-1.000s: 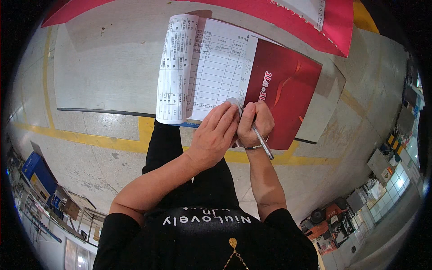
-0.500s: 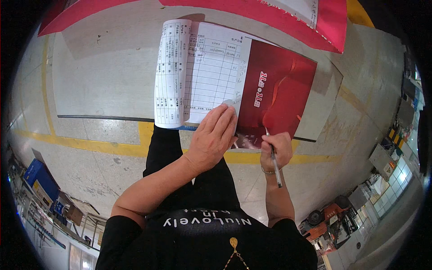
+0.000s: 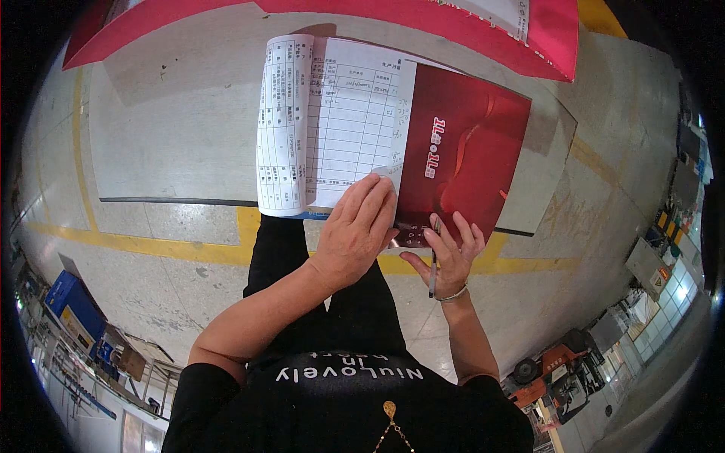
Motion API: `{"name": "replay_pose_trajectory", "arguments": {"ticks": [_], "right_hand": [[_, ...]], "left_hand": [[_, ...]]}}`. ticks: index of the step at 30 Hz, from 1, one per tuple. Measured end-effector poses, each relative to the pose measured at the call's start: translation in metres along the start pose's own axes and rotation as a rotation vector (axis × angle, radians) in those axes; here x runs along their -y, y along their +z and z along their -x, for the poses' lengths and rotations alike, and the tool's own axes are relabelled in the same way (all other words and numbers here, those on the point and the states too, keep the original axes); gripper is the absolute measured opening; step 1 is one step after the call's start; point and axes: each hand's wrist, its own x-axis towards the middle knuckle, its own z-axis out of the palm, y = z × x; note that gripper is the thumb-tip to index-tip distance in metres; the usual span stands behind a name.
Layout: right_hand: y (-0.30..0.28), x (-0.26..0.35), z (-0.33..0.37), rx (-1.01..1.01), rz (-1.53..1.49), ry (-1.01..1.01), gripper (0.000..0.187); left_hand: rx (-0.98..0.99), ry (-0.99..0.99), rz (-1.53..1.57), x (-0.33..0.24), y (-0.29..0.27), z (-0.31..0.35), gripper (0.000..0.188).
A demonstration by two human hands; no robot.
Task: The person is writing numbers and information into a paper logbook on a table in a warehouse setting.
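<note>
My left hand [image 3: 356, 226] lies flat with fingers stretched over the lower edge of a printed form [image 3: 351, 136] with ruled columns and some handwriting. A small pale rounded piece, perhaps a paper corner, shows at its fingertips. To the right lies a glossy dark red printed sheet [image 3: 468, 143], covering part of the form. At its lower edge is my right hand [image 3: 453, 253], fingers spread, holding a slim pen [image 3: 433, 273] that points down past the thumb. The exact grip on the pen is partly hidden. A curled-back page [image 3: 282, 128] with printed tables stands at the form's left side.
The papers rest on a large grey board or tabletop [image 3: 181, 121] with a dark front edge. A red-pink panel [image 3: 226, 26] crosses the far side. Yellow lines [image 3: 166, 245] mark the floor. A blue box [image 3: 75, 302] is at left, an orange-and-black machine [image 3: 555, 370] at lower right.
My right hand has opened its writing-like grip and spread its fingers; the pen has shifted left and now hangs more upright in it. My left hand stays in place.
</note>
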Motion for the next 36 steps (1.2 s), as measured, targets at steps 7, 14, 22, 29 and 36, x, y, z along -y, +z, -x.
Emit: {"name": "replay_pose_trajectory", "arguments": {"ticks": [7,14,22,29,36], "right_hand": [[0.005,0.0,0.005,0.057,0.024,0.021,0.053],[0.009,0.0,0.006,0.076,0.034,0.026,0.047],[0.003,0.004,0.0,0.15,0.023,0.035,0.047],[-0.012,0.015,-0.011,0.265,0.049,0.052,0.038],[-0.073,-0.013,0.001,-0.035,0.023,0.02,0.016]], "left_hand": [[0.013,-0.009,0.001,0.002,-0.001,0.001,0.057],[0.01,0.001,-0.003,0.003,-0.001,0.002,0.058],[0.015,-0.003,-0.004,0.005,-0.001,0.004,0.059],[-0.001,0.005,-0.01,0.005,0.0,0.003,0.058],[0.065,-0.085,0.286,0.004,-0.054,-0.003,0.052]]}}
